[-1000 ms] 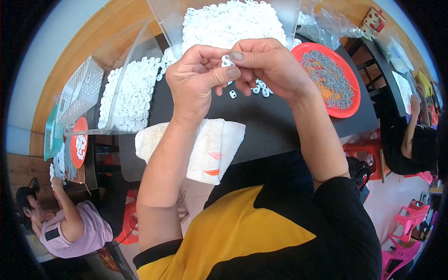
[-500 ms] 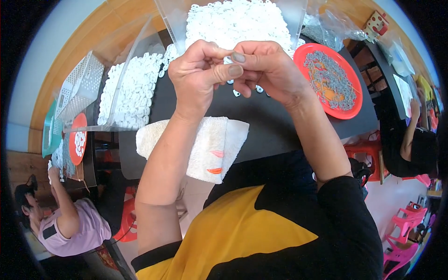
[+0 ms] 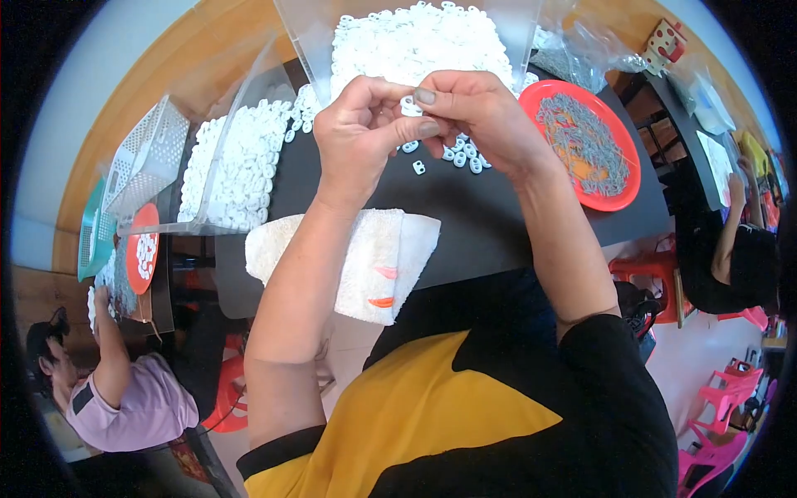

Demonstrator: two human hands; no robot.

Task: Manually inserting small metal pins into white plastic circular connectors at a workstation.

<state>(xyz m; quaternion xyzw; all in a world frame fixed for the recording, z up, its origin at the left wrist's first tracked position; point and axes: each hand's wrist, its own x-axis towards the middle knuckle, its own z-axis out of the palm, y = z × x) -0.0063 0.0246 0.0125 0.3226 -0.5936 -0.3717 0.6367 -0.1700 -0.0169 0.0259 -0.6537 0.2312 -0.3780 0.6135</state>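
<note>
Because the white two-holed plastic piece [image 3: 409, 108] is presumably too small for a full grip, left hand [image 3: 353, 137] and right hand [image 3: 490, 124], both nearly closed, pinch it above the dark tabletop [image 3: 465, 224], red plate [image 3: 610, 203] of grey pins [image 3: 573, 124] within easy reach rightward.

Towel [image 3: 374, 257] in front, tub [image 3: 305, 41] behind

The towel lies at the near edge of the table [image 3: 465, 228], left of centre. The tub stands on the far side, filled with small pieces [image 3: 423, 37]; a second tub [image 3: 187, 227] of pieces is left. Loose pieces [image 3: 461, 158] lie between. Right sits a plate [image 3: 613, 202] holding pins [image 3: 581, 137], a bag [image 3: 577, 66] behind it.
</note>
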